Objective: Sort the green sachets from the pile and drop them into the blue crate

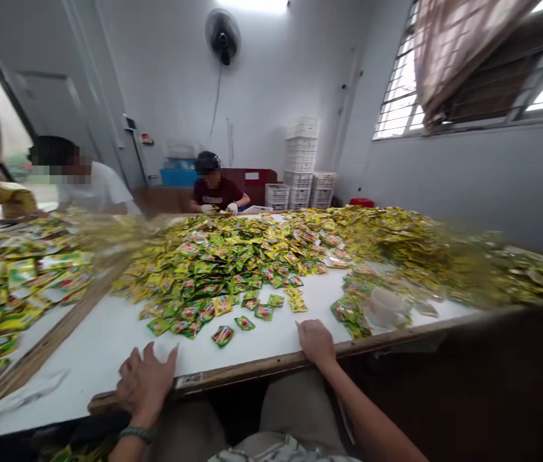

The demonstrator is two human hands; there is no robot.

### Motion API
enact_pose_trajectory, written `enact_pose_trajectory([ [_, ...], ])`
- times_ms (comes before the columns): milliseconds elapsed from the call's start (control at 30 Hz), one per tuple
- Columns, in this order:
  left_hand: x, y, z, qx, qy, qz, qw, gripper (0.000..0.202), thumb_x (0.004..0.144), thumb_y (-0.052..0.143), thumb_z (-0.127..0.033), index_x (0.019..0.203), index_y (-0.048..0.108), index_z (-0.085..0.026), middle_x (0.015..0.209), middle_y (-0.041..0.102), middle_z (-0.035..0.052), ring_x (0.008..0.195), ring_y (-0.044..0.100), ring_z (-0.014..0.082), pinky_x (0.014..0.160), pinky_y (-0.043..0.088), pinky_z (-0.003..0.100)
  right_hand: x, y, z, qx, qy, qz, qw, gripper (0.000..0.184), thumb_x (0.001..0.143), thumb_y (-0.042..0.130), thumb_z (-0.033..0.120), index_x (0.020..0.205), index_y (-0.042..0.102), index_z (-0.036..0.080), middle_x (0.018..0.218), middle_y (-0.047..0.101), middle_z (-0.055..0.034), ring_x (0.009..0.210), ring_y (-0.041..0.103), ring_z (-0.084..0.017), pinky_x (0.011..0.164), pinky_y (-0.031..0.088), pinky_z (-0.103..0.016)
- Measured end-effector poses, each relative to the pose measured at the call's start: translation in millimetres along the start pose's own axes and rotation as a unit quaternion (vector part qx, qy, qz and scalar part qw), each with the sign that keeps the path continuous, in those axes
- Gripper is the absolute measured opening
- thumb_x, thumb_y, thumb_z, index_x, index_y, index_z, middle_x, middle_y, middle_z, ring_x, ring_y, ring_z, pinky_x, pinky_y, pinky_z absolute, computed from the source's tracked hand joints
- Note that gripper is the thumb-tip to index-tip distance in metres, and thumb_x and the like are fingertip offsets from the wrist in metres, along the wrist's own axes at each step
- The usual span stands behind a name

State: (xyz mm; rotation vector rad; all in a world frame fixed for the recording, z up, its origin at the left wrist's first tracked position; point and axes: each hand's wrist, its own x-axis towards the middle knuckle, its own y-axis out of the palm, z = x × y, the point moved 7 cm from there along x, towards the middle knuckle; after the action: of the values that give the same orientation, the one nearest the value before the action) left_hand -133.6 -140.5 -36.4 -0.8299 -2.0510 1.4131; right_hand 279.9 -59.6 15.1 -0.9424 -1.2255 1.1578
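My left hand (147, 380) rests at the wooden front edge of the white table (93, 340), its fingers spread and holding nothing. A dark bracelet is on that wrist. Further right, my right hand (317, 342) lies on the same edge. Its thumb points left, the other fingers are partly hidden, and nothing shows in it. Beyond both hands spreads a big heap of small green and yellow packets (214, 276). Single packets lie loose in front of it, the closest being a green packet (223, 335) between my hands. A small green pile (351, 311) is right of my right hand.
A translucent white cup (386, 307) stands near the front edge. Yellow packets (387, 237) are heaped behind it. A wooden strip (74, 321) divides off larger packets (21, 282) at left. Across the table are a person in white (101, 186) and a gloved person (216, 196). White crates (300, 167) are stacked behind.
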Motion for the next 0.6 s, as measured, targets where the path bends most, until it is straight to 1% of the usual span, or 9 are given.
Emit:
enact_pose_trajectory([
  [133, -4.3, -4.6, -8.4, 0.022, 0.011, -0.009, 1.000, 0.062, 0.088, 0.037, -0.056, 0.130, 0.056, -0.014, 0.138, 0.050, 0.0175, 0.125, 0.042, 0.0359, 0.093, 0.043, 0.047, -0.9, -2.4, 2.0, -0.009, -0.004, 0.002, 1.000, 0.037, 0.098, 0.042, 0.028, 0.073, 0.066, 0.016, 0.083, 0.071, -0.0095, 0.088, 0.062, -0.022, 0.077, 0.038, -0.030],
  [200, -5.4, -5.1, -8.6, 0.024, 0.014, -0.010, 1.000, 0.058, 0.089, 0.039, -0.052, 0.130, 0.057, -0.014, 0.137, 0.051, 0.0171, 0.125, 0.042, 0.0350, 0.092, 0.043, 0.046, -1.2, -2.1, 2.5, -0.013, -0.005, 0.006, 1.000, 0.037, 0.098, 0.042, 0.029, 0.072, 0.065, 0.017, 0.083, 0.071, -0.0084, 0.087, 0.063, -0.021, 0.077, 0.038, -0.029],
  [333, -7.6, -5.0, -7.0, 0.015, 0.026, -0.031, 0.999, 0.052, 0.090, 0.042, -0.047, 0.126, 0.060, -0.014, 0.137, 0.052, 0.0169, 0.123, 0.044, 0.0334, 0.090, 0.044, 0.044, 1.0, 2.7, 1.7, -0.023, -0.008, 0.014, 1.000, 0.036, 0.097, 0.042, 0.027, 0.070, 0.063, 0.017, 0.085, 0.071, -0.0081, 0.087, 0.063, -0.021, 0.078, 0.038, -0.030],
  [500, -10.7, -3.6, -6.7, 0.007, 0.041, -0.065, 0.997, 0.046, 0.091, 0.043, -0.044, 0.119, 0.065, -0.015, 0.136, 0.052, 0.0170, 0.121, 0.045, 0.0320, 0.088, 0.044, 0.043, 4.1, 8.0, -1.0, -0.016, -0.019, 0.010, 1.000, 0.033, 0.096, 0.043, 0.027, 0.070, 0.062, 0.019, 0.085, 0.071, -0.0071, 0.087, 0.063, -0.021, 0.079, 0.039, -0.030],
  [600, -11.7, -6.3, -8.0, 0.003, 0.047, -0.067, 0.997, 0.046, 0.091, 0.042, -0.044, 0.117, 0.067, -0.016, 0.136, 0.053, 0.0161, 0.120, 0.046, 0.0315, 0.088, 0.044, 0.042, 5.0, 7.0, -1.8, -0.010, -0.014, 0.004, 1.000, 0.034, 0.095, 0.043, 0.029, 0.070, 0.062, 0.020, 0.086, 0.072, -0.0069, 0.085, 0.063, -0.021, 0.077, 0.038, -0.030],
])
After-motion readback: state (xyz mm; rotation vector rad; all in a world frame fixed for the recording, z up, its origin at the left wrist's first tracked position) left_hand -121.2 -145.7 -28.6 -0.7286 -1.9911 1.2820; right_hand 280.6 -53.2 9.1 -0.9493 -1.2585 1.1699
